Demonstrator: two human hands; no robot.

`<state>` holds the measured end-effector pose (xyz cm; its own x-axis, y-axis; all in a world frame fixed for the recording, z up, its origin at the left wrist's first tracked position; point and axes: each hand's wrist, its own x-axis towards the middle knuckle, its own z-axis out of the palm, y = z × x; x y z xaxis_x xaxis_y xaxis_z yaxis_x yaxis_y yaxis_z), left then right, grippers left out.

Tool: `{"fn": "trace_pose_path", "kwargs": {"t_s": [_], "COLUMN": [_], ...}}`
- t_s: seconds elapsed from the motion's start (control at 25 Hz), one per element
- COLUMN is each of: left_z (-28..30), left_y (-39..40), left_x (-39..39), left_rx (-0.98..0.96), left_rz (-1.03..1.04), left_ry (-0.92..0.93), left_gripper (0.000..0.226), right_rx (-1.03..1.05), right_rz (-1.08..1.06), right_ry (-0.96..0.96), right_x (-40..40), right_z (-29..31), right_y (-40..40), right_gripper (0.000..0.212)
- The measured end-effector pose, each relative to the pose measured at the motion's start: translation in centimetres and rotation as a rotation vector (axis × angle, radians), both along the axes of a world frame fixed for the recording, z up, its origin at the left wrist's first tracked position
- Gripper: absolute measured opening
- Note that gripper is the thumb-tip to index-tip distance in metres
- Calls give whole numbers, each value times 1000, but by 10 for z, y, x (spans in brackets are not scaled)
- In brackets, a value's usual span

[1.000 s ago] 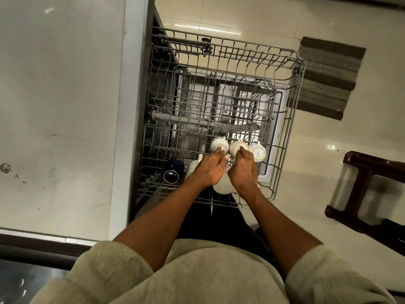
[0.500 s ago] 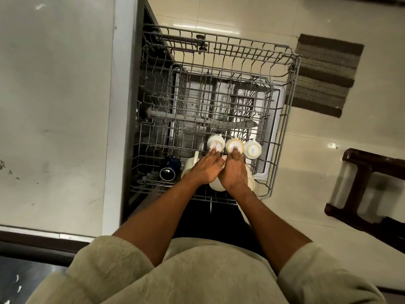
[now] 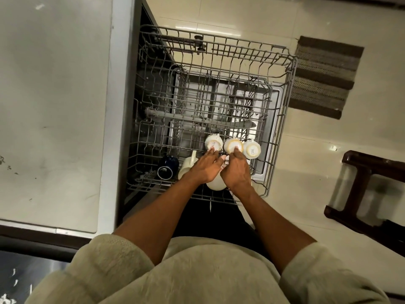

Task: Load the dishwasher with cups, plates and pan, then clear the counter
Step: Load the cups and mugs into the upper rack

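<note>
Three white cups are seen upturned in a row in the pulled-out upper rack (image 3: 282, 119) of the dishwasher. The left cup (image 3: 213, 142) is touched by the outstretched fingers of the left hand (image 3: 206, 167); the middle cup (image 3: 233, 145) by those of the right hand (image 3: 237, 171). The right cup (image 3: 252, 149) stands just beside. A navy mug (image 3: 167, 168) and a cream mug (image 3: 186, 166) lie nearer the desk (image 3: 54, 106).

- Pale mug (image 3: 215, 185): mostly hidden beneath both hands.
- Small print on cup bases (image 3: 252, 151): illegible.
- Dark stool (image 3: 359, 185): cut off at the right edge.
</note>
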<state>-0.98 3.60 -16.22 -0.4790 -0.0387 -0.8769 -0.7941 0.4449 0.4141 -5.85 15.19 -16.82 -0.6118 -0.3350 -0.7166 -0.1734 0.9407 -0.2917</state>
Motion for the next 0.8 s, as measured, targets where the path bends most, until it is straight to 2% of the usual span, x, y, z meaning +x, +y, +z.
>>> {"fn": "trace_pose_path", "kwargs": {"t_s": [0.2,0.44,0.56,0.68,0.8], "left_z": [5,31,52,79,115], "left_y": [5,8,2,-6,-18], "left_x": [-1,4,14,26,43], "left_rx": [-30,-115,-251,-452,-578], "left_rz": [18,10,-11,-96,-50], "left_ry": [15,93,194,314,432], "left_gripper": [64,61,62,68,72], "right_rx": [-40,-97,-114,-170,-280], "right_rz": [6,82,193,364,460], "right_ry": [30,83,141,278,358], "right_x": [-2,-3,0,6,13], "right_z": [7,26,41,63,92], "right_y": [8,14,9,-9,-40], "right_gripper": [51,61,68,69,74]}}
